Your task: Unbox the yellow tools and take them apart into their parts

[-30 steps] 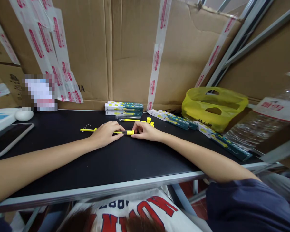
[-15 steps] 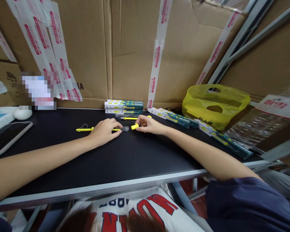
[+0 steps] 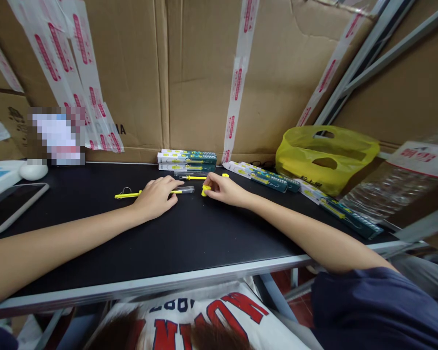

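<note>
My left hand (image 3: 156,197) rests over a thin yellow tool (image 3: 127,195) with a wire loop at its left end. A clear tube (image 3: 187,189) sticks out to the right of its fingers, which are apart; whether they grip the tool is hidden. To the right, my right hand (image 3: 221,188) pinches a small yellow cap (image 3: 206,190) between thumb and fingers, a short gap from the tube's end. Just behind the hands lies a second yellow tool (image 3: 196,178), with another clear tube (image 3: 190,173) behind it.
Stacked boxes (image 3: 187,160) stand at the back, with more boxes (image 3: 257,177) to their right. Further right are a yellow bag (image 3: 324,155) and a large plastic bottle (image 3: 397,180). At left lie a phone (image 3: 12,206) and a white device (image 3: 2,177). Cardboard (image 3: 200,73) walls the back.
My left fingers have spread and lifted off the clear tube, which shows more now. The yellow cap has turned in my right fingers and moved slightly right.
</note>
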`<state>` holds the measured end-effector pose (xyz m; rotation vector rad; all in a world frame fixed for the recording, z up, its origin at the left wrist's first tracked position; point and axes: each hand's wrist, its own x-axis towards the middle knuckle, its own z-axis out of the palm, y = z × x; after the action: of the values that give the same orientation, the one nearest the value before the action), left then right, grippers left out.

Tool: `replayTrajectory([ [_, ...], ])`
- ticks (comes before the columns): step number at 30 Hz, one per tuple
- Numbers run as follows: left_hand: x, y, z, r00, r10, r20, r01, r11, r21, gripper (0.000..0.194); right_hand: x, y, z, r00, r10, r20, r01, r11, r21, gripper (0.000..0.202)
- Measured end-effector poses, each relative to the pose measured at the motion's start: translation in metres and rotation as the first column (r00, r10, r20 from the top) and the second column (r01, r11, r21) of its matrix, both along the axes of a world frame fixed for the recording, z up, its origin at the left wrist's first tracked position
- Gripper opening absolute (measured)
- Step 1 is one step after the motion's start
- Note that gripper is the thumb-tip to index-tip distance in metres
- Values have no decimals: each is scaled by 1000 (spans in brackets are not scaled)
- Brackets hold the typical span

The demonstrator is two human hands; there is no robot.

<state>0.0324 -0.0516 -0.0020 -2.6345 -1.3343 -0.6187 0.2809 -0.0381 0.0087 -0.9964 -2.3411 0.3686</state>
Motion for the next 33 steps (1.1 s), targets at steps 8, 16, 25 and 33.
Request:
replayTrajectory([
  [8, 1, -3, 1, 999, -27, 30, 26, 999, 28, 40, 4, 6, -4, 999, -8, -45, 6, 1000, -30, 15],
  [16, 0, -3, 1, 995, -99, 34, 96, 993, 68, 34, 6, 7, -1, 995, -33, -99, 34, 999, 13, 17],
  [25, 20, 2, 5, 955, -290, -69, 297, 945, 136, 31, 5, 4, 10, 988, -32, -153, 32, 999, 0, 16],
  [33, 62, 17, 3, 985, -165, -41, 169, 978, 122, 25, 13, 6, 20, 984, -57, -169, 71, 994, 78, 13],
])
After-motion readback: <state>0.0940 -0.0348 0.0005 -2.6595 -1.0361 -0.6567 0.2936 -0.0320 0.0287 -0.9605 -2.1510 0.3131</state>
